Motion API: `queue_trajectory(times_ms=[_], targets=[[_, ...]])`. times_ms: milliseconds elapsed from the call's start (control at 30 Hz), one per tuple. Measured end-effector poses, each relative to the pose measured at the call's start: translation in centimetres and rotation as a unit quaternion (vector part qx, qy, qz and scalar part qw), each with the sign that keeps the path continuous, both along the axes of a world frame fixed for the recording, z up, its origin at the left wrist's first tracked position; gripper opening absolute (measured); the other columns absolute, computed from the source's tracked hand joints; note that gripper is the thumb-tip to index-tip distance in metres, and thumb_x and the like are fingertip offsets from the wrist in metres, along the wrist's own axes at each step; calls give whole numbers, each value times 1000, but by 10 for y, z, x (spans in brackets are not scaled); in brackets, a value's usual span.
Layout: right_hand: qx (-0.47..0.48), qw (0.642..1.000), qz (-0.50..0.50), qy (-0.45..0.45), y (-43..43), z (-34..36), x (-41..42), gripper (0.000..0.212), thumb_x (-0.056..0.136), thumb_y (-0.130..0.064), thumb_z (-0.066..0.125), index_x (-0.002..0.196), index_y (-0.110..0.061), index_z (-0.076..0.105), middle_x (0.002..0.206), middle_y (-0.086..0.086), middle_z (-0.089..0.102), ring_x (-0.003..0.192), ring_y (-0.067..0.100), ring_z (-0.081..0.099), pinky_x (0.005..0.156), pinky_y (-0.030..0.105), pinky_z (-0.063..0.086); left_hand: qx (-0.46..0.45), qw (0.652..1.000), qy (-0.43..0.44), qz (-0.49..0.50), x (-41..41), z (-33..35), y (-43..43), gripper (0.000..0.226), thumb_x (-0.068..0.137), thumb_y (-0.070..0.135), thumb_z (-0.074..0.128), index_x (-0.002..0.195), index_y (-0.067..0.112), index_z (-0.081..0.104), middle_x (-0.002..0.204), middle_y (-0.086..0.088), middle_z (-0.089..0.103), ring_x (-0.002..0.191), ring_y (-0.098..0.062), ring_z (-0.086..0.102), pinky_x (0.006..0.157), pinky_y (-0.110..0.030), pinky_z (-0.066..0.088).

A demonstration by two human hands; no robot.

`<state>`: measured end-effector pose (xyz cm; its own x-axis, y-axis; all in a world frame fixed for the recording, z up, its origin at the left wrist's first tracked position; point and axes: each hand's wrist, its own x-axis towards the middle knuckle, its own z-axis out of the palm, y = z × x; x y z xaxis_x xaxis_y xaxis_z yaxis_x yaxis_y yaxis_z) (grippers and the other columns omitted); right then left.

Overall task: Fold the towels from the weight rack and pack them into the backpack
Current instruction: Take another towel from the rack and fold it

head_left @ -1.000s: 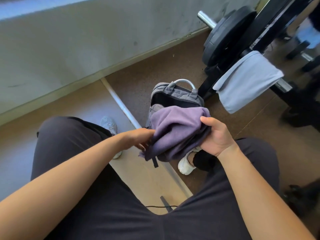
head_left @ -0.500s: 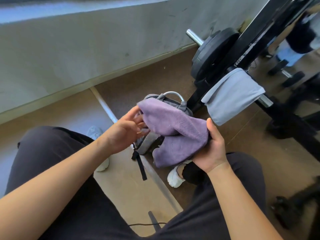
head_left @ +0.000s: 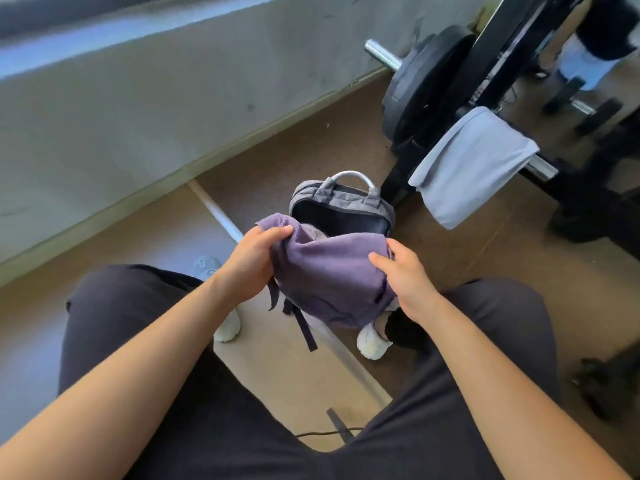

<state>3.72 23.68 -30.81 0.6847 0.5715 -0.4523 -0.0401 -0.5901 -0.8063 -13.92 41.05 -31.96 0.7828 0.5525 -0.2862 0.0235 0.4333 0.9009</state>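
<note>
Left hand (head_left: 252,261) and right hand (head_left: 405,275), fingers curled round the soft purple towel (head_left: 329,278), reach the open grey backpack (head_left: 343,202); pale-blue towel (head_left: 474,164) still to pack.

Person: loose black trousers (head_left: 145,341), creased at the knees; white shoes (head_left: 372,344) with rounded toes; forearms (head_left: 485,375) bare.

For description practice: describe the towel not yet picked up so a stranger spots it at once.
Find the black weight rack on the right. A pale blue towel hangs over its steel bar. The purple towel is the only other one.
</note>
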Motion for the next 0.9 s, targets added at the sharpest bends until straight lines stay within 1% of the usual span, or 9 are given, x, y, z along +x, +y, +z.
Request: queue_trajectory(times_ms=[100, 167, 300, 367, 467, 667, 800, 833, 900], targets=[[-41, 999, -4, 8, 4, -5, 2, 24, 100, -33, 59, 117, -19, 65, 115, 0, 66, 105, 20, 60, 94, 37, 47, 64, 998, -10, -1, -2, 10, -1, 19, 100, 3, 51, 85, 9, 61, 77, -15, 65, 61, -14, 62, 53, -22, 49], [33, 989, -55, 130, 4, -7, 0, 29, 97, -35, 62, 115, -14, 71, 119, 10, 70, 110, 26, 64, 104, 45, 49, 59, 998, -29, -8, -6, 11, 2, 15, 97, 8, 56, 87, 12, 65, 77, -10, 66, 66, -16, 63, 57, -24, 51], [132, 931, -63, 333, -1, -1, -2, 45, 104, -35, 50, 136, -5, 58, 135, 20, 63, 122, 29, 63, 110, 46, 45, 47, 998, -28, -23, -14, 18, 8, 16, 93, 16, 57, 84, 18, 70, 78, -12, 62, 71, -23, 58, 62, -31, 46], [145, 910, -72, 383, -1, 4, -2, 47, 106, -38, 43, 135, -4, 59, 133, 19, 65, 124, 30, 63, 107, 42, 46, 61, 998, -16, -21, -16, 21, 10, 24, 95, 16, 53, 80, 22, 71, 69, -3, 64, 61, -13, 58, 54, -23, 45], [180, 886, -103, 414, -1, 10, -1, 48, 106, -37, 42, 130, -2, 64, 128, 21, 67, 114, 31, 69, 95, 41, 57, 67, 998, -8, -15, -19, 25, 13, 32, 102, 12, 48, 82, 20, 72, 74, -2, 68, 68, -12, 64, 61, -24, 51], [227, 872, -229, 368, -6, 6, 18, 48, 101, -42, 53, 135, -8, 60, 130, 20, 66, 122, 32, 62, 112, 46, 41, 88, 994, 67, -12, -28, 22, 22, 24, 107, 17, 49, 101, 10, 71, 90, -9, 73, 74, -18, 66, 63, -29, 55], [221, 879, -292, 305, -21, -67, 76, 90, 57, -58, 91, 131, -17, 61, 134, 9, 66, 116, 27, 68, 106, 44, 47, 130, 969, 206, 38, -32, 4, 34, 27, 107, 23, 53, 94, 10, 73, 79, -7, 62, 79, -22, 61, 67, -31, 59], [206, 892, -289, 280, -22, -61, 76, 90, 53, -58, 93, 129, -20, 64, 131, 7, 67, 115, 26, 68, 104, 44, 48, 153, 955, 251, 44, -31, 0, 37, 28, 107, 24, 54, 90, 9, 70, 78, -7, 58, 78, -21, 58, 64, -28, 58], [207, 897, -299, 252, -19, -29, 59, 55, 74, -39, 84, 122, -18, 68, 124, 8, 69, 116, 27, 65, 100, 44, 50, 178, 934, 307, 39, -31, -7, 42, 29, 106, 27, 56, 93, 3, 66, 83, -10, 50, 73, -22, 53, 57, -25, 56]])
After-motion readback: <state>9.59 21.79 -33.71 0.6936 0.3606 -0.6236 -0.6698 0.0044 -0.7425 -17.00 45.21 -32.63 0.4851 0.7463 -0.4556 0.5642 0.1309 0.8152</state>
